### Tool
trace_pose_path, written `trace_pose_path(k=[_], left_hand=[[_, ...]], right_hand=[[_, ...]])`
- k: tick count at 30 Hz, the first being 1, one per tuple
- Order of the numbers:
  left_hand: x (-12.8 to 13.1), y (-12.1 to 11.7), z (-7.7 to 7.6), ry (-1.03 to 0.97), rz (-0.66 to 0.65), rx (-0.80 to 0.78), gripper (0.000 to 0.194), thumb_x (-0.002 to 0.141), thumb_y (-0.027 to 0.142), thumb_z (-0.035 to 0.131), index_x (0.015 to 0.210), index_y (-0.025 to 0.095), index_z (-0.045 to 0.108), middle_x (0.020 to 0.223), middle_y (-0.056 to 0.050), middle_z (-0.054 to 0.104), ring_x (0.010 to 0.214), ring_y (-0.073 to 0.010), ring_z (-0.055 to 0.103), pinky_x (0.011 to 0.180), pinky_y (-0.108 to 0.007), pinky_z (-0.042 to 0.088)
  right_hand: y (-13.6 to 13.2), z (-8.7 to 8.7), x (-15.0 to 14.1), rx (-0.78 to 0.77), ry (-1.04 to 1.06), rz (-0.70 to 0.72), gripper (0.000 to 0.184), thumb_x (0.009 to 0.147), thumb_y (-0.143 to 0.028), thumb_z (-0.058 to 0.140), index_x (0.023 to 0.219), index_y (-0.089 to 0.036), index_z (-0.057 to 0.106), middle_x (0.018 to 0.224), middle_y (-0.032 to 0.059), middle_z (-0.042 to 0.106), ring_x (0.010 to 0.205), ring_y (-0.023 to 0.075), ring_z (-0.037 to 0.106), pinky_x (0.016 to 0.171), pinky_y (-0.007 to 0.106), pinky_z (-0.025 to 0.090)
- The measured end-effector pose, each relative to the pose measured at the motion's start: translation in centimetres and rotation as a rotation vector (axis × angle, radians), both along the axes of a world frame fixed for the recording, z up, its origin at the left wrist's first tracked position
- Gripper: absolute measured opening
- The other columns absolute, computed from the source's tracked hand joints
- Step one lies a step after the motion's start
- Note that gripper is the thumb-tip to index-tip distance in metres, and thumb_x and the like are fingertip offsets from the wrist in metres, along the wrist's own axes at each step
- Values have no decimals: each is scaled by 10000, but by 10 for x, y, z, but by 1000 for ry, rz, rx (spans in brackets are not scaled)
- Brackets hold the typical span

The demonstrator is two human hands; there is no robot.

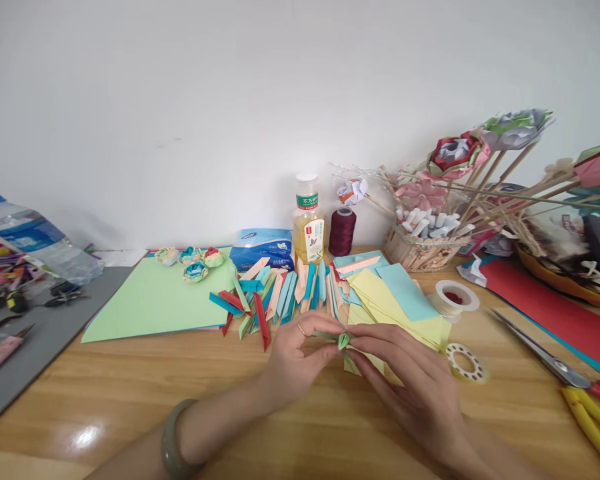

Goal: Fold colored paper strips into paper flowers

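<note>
Between the fingertips of my left hand [300, 353] and my right hand [410, 373] is a small folded green paper piece [344, 341], its pleated end facing me. Both hands pinch it just above the table, and the fingers cover part of it. Just behind my left hand lies a pile of folded paper strips [286, 293] in blue, red, green and peach. Yellow paper sheets [380, 300] and a blue paper sheet [405, 291] lie partly under and behind my right hand. A ring of clear tape [464, 363] rests to the right of that hand.
Green sheets [145, 300] carry several small paper flowers [195, 270] at left. Behind stand a tissue pack [261, 249], a drink bottle [309, 227] and a maroon thread spool [343, 232]. Scissors [560, 367], a white spool [455, 300] and a basket [420, 250] of paper flowers are at right.
</note>
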State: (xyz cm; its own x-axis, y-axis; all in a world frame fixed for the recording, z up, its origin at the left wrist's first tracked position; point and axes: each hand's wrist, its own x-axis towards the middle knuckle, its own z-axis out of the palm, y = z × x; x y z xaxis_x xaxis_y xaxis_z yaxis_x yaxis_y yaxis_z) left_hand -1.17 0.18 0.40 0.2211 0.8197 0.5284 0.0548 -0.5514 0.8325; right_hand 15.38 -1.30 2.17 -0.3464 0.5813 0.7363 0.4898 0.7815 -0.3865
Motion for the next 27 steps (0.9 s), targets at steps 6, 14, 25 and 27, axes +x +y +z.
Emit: trace_pose_path(k=[6, 14, 25, 27], left_hand=[[-1, 0, 0, 5, -15, 36, 142, 748, 105, 594, 873, 170, 604, 862, -70, 643, 843, -167, 608, 757, -314, 500], [-1, 0, -1, 36, -7, 81, 133, 756, 110, 585, 874, 165, 611, 859, -74, 650, 826, -165, 617, 741, -315, 511], [0, 0, 0, 31, 12, 89, 116, 758, 132, 589, 864, 166, 620, 839, -77, 660, 807, -167, 626, 727, -315, 520], [0, 0, 0, 31, 11, 94, 114, 757, 136, 589, 862, 165, 622, 839, -75, 661, 802, -167, 627, 723, -311, 520]], right_hand=[[0, 0, -1, -7, 4, -4, 234, 759, -60, 583, 949, -193, 553, 887, 66, 665, 855, 153, 621, 702, 260, 525], [0, -2, 1, -3, -3, -8, 228, 765, -73, 574, 949, -206, 550, 870, 58, 659, 827, 159, 621, 668, 269, 528], [-1, -3, 1, 11, 7, -28, 241, 747, -71, 586, 934, -221, 561, 804, 37, 654, 756, 158, 622, 629, 268, 521], [-1, -3, 1, 10, 1, -28, 236, 747, -69, 583, 927, -220, 564, 803, 34, 654, 747, 156, 623, 626, 264, 519]])
